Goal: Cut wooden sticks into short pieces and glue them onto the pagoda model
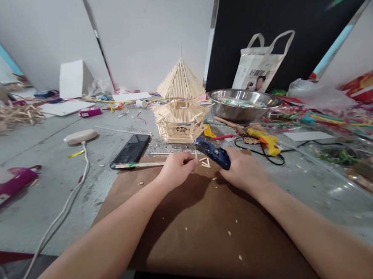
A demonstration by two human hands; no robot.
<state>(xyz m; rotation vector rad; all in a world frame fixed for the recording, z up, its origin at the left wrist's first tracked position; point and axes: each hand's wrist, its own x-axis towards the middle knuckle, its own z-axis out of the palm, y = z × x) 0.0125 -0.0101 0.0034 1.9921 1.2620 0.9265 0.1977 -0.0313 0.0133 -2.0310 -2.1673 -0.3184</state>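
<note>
My left hand (179, 168) is closed in a pinch on a small pale wooden stick (196, 154), whose tip shows at the fingertips. Wrapped round a dark blue hand tool (213, 152), my right hand (243, 169) points the tool's front end up and left, close to my left fingertips. The tool's exact kind is unclear. Between the hands lie several short cut wooden sticks (205, 163) on brown paper (191, 223). Just beyond stands a pavilion model (182, 114) of pale sticks with a pointed roof. A long pale strip (146, 164) reaches from the phone to my left hand.
A black phone (132, 149) lies left of the model. A metal bowl (244, 106) and a yellow glue gun (265, 141) with a black cord are on the right. Purple power strip (10, 186), white cable (72, 192) and a stick pile (11, 118) are left.
</note>
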